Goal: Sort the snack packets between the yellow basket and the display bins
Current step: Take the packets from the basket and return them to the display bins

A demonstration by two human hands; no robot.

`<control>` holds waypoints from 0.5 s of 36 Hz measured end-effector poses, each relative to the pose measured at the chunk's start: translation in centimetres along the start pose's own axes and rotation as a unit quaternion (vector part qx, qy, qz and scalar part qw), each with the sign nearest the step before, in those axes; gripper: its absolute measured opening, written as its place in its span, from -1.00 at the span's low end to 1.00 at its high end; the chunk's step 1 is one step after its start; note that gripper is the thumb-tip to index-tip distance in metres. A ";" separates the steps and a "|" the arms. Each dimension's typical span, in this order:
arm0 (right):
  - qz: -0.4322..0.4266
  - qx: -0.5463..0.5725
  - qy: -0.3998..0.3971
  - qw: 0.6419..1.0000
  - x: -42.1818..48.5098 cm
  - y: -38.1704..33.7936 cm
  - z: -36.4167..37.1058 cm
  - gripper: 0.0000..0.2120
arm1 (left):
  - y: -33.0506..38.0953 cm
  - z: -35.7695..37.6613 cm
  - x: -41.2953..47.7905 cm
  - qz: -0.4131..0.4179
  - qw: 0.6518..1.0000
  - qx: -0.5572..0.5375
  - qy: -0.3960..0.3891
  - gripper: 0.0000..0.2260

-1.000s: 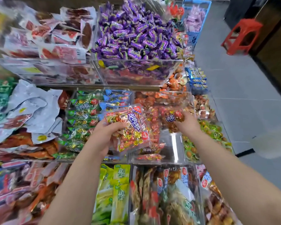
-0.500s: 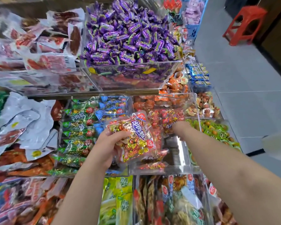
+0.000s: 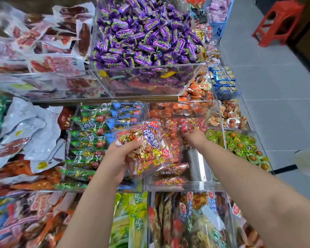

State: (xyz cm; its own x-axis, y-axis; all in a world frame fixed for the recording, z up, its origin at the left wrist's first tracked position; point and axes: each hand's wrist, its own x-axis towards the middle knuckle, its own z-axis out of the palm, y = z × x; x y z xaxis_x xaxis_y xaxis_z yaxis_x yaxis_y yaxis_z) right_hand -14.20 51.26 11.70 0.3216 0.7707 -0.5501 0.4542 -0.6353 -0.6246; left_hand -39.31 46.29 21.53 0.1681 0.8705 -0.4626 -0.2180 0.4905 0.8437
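My left hand (image 3: 117, 158) grips a stack of red snack packets (image 3: 149, 145) with gold-wrapped pieces and blue lettering, held above the front of a clear display bin (image 3: 184, 184). My right hand (image 3: 194, 138) reaches into the back of that bin, fingers curled down on the red packets (image 3: 190, 125) piled there. More of the same red packets (image 3: 170, 171) lie at the bin's front. The yellow basket is out of view.
Green and blue packets (image 3: 89, 135) fill the bin to the left. Purple candies (image 3: 143, 36) heap in the upper bin. Green cups (image 3: 240, 145) and orange packs (image 3: 195, 92) sit to the right. A red stool (image 3: 277, 22) stands on the grey floor beside the display.
My right hand has lowered its red packet into the back of the bin and now rests among the pile. The left hand keeps its stack; the view shifted slightly.
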 end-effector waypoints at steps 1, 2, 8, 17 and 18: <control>-0.010 0.026 -0.001 1.000 -0.7 0.2 -0.2 -0.70 | 0.0 0.2 0.0 0.002 1.000 0.006 -0.005 -0.79; -0.021 0.064 0.002 0.998 -1.5 0.3 -0.4 -0.74 | -0.1 0.4 -0.1 0.002 1.000 0.008 -0.009 -0.78; -0.059 0.326 -0.091 0.939 -9.1 -0.4 -2.8 -0.79 | -0.5 1.9 -0.6 -0.019 0.999 0.047 -0.010 -0.28; -0.077 0.164 -0.095 0.979 -15.0 0.0 -3.2 -0.28 | -2.0 4.2 -1.9 -0.001 0.992 0.120 -0.035 -0.14; -0.083 0.154 -0.080 0.981 -15.0 0.0 -3.8 -0.32 | -2.1 4.2 -2.0 0.001 0.993 0.117 -0.025 -0.19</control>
State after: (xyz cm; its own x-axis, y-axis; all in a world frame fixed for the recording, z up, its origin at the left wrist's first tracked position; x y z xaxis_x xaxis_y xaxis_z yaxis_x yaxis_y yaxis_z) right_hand -15.85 39.85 22.06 0.1187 0.8633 -0.4906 0.2081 -0.5048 -0.8378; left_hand -35.14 43.37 21.81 0.2163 0.8654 -0.4520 0.0105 0.4609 0.8874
